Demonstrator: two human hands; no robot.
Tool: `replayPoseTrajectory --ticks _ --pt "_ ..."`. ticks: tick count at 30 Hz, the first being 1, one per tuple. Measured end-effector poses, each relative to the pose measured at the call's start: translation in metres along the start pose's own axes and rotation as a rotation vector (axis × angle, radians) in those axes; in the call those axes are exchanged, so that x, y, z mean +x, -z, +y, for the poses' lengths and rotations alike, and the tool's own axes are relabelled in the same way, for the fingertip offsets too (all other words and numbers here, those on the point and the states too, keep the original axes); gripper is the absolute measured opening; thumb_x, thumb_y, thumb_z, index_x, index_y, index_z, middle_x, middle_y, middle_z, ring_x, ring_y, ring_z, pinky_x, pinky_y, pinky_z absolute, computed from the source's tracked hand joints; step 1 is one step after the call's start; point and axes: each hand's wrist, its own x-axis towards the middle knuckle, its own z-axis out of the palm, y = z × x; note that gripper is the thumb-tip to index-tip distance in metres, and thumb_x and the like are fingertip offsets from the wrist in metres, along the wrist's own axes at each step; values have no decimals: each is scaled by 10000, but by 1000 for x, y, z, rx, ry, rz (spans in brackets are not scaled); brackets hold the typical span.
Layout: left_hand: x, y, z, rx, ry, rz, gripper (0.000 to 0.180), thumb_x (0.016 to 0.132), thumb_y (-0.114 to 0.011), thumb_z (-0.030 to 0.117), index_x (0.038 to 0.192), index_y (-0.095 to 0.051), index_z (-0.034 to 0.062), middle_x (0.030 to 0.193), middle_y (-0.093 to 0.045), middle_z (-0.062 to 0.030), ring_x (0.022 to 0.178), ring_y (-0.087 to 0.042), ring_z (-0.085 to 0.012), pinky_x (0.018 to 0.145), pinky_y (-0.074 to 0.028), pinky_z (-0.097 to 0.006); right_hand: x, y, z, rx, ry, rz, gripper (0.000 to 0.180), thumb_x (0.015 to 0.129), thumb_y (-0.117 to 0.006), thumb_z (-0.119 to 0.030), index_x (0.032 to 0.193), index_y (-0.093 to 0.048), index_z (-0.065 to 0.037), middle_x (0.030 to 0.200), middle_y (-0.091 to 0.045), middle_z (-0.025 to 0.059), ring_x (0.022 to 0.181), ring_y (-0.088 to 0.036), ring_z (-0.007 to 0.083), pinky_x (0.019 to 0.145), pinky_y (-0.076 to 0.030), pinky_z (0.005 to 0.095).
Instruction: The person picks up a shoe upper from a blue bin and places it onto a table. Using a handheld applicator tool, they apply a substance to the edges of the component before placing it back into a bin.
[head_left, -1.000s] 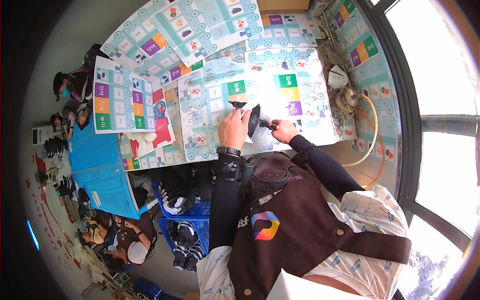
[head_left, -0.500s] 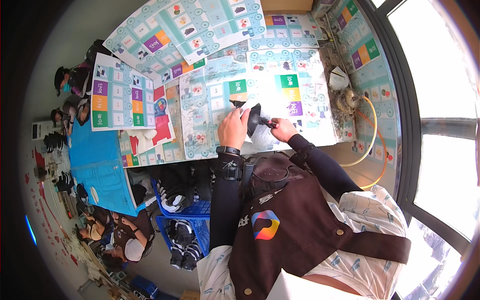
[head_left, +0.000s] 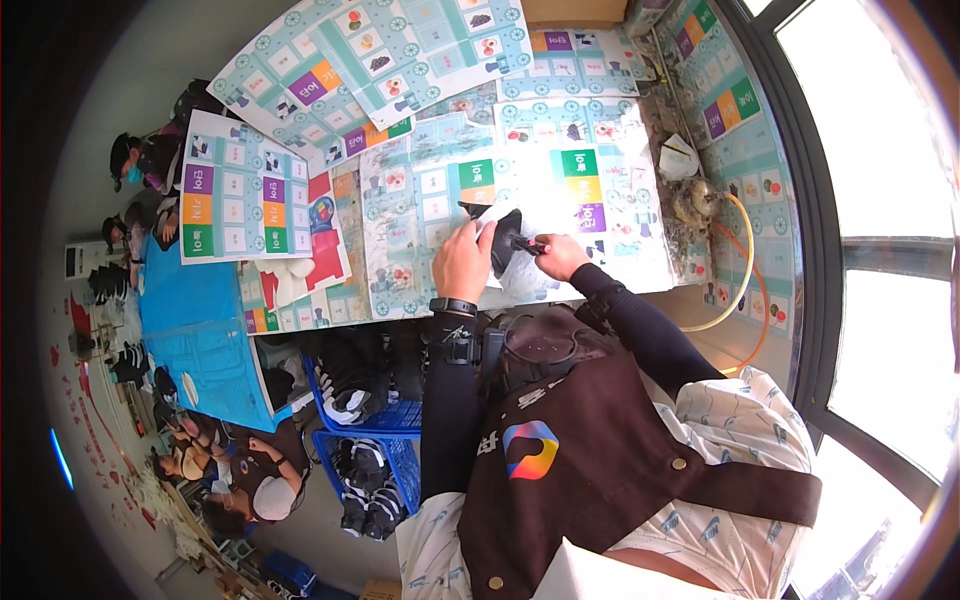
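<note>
On the paper-covered workbench [head_left: 420, 270], a black shoe-like piece [head_left: 506, 250] with a white strip along its upper side lies in front of me. My left hand [head_left: 463, 262] is closed on its left side, the thumb pressing near the white strip. In the fingers of my right hand [head_left: 562, 258] is a small tool with a dark red and black handle [head_left: 538, 247]. Its dark tip rests against the black piece; its exact kind is too small to make out. Crumpled whitish, see-through material [head_left: 525, 280] lies just below the piece.
Printed card sheets [head_left: 400, 60] overlap at the back left. A yellow hose [head_left: 751, 250] hangs at the right by the window. Blue baskets [head_left: 400, 420] with black-and-white shoes stand below the bench on the left. Other people [head_left: 265, 480] sit farther left beyond a blue table [head_left: 190, 310].
My right hand has shifted slightly left, bringing the tool farther over the black piece. The left hand keeps its hold almost unmoved.
</note>
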Motion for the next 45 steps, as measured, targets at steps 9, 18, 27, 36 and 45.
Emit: replayPoseTrajectory --ticks 9,18,27,36,45 --pt "-1 5 -20 -1 -29 112 492 1064 -507 500 1047 -713 54 1001 -739 -166 893 -705 -415 745 -552 -524 13 -21 -10 -4 78 -50 338 851 -575 -214 1085 -743 -37 977 -720 292 974 -692 473 911 -544 538" --pt "-4 -31 -11 -197 14 157 424 994 -650 462 894 -722 56 888 -722 -148 814 -698 -371 708 -547 -489 21 -37 55 27 67 72 407 829 -655 -139 1203 -727 6 1007 -732 295 995 -718 438 878 -552 483" --pt "-8 -9 -20 -212 29 137 443 1044 -568 446 976 -696 28 931 -727 -180 888 -706 -385 760 -552 -494 30 -36 34 -8 23 32 555 761 -656 -152 1289 -687 16 1077 -726 304 1072 -703 444 957 -538 450" --pt "-8 -13 -20 -186 -10 140 440 1047 -566 442 983 -691 25 937 -727 -175 876 -704 -384 757 -555 -488 26 -39 39 21 48 74 532 786 -672 -160 1280 -686 36 984 -739 290 981 -731 419 874 -552 446" --pt "-13 -11 -25 -200 -2 180 431 1039 -579 447 970 -693 37 937 -724 -168 873 -702 -382 740 -553 -487 23 -40 36 49 34 73 603 738 -676 -145 1311 -668 45 1020 -748 283 990 -743 386 916 -556 404"
